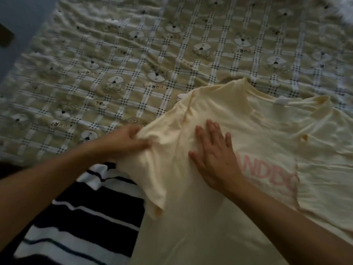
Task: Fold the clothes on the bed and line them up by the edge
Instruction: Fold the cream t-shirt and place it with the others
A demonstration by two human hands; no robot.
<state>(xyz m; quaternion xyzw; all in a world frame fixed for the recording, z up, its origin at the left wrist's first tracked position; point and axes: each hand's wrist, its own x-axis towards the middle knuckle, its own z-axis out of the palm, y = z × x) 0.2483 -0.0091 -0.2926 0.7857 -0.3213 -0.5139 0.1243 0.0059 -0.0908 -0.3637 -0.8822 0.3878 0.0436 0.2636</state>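
A pale yellow T-shirt (257, 134) with pink lettering lies spread on the bed, its neck pointing away from me. Its left side is folded over the chest. My left hand (124, 142) pinches the fabric at the left sleeve, fingers closed on it. My right hand (214, 155) rests flat on the folded part, fingers spread, pressing it down beside the pink letters. A navy and white striped garment (86, 222) lies at the lower left, partly under the yellow shirt's edge.
The bed is covered with a beige checked sheet (133, 64) printed with small bear faces, wrinkled all over. A dark floor strip (15, 25) shows past the bed's far left edge. Something white and fluffy (343, 10) sits at the top right corner.
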